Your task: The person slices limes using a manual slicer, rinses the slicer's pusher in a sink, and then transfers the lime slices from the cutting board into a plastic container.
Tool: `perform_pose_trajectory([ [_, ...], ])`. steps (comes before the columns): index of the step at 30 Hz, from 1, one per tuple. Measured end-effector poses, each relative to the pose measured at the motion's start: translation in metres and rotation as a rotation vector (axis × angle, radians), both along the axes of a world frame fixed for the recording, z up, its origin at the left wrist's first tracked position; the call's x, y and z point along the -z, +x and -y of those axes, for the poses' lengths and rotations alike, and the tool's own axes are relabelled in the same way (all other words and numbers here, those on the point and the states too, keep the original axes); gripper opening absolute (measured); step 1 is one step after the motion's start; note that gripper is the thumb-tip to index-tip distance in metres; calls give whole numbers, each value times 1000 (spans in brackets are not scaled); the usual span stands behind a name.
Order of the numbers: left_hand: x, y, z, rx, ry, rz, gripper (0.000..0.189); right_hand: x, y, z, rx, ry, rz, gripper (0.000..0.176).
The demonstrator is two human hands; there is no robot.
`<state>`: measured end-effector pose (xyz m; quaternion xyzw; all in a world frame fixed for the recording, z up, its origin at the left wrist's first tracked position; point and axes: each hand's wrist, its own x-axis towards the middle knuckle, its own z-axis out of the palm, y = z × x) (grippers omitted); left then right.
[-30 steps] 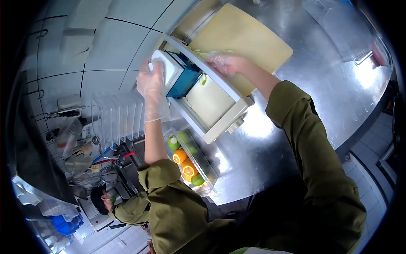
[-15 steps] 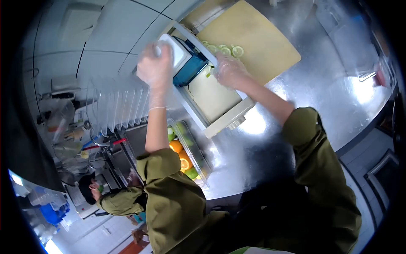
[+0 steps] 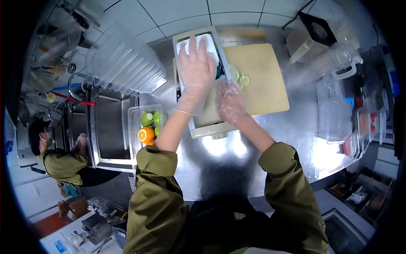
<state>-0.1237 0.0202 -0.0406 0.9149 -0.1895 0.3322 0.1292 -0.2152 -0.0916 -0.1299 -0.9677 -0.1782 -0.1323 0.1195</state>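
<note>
While the left hand (image 3: pixel 195 70) lies spread over the white block (image 3: pixel 212 47), the slicer (image 3: pixel 203 131) sits squarely ahead

Where the slicer looked slanted half a second ago, it now points straight forward! Right hand (image 3: pixel 230 101): loosely curled along the slicer's right rail, blocking part of it; whether it grasps anything, I cannot tell. And the left, wrapped around the block's side before, now rests on top, fingers extended, hiding much of it. Just beyond the right fingers, lime slices (image 3: pixel 244 79) lie on the cutting board (image 3: pixel 268 80). Off left, a clear container (image 3: pixel 132 118) of citrus fruit (image 3: pixel 146 134), then the sink (image 3: pixel 112 127); farther still, a co-worker (image 3: pixel 63 165).
</note>
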Motion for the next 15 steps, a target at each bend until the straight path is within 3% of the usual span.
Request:
perform_pose_trajectory([
  [4,17,10,10,-100,-64,211,48,1,1,-3,64,19,-89,31],
  [7,35,56,6,-88,-81,441,40,-3,4,2,-63,77,-199,26],
  [9,38,91,11,-139,-126,444,38,49,4,-11,57,69,-120,23],
  [11,31,115,17,-140,-169,497,38,51,21,2,70,35,-18,22],
  [12,34,113,11,-119,-152,476,38,28,12,-2,31,39,-12,23],
  [14,35,108,8,-139,-109,417,39,-1,3,-2,-59,-17,16,25],
  [15,31,108,9,-147,-93,403,39,3,4,0,-3,-275,132,26],
])
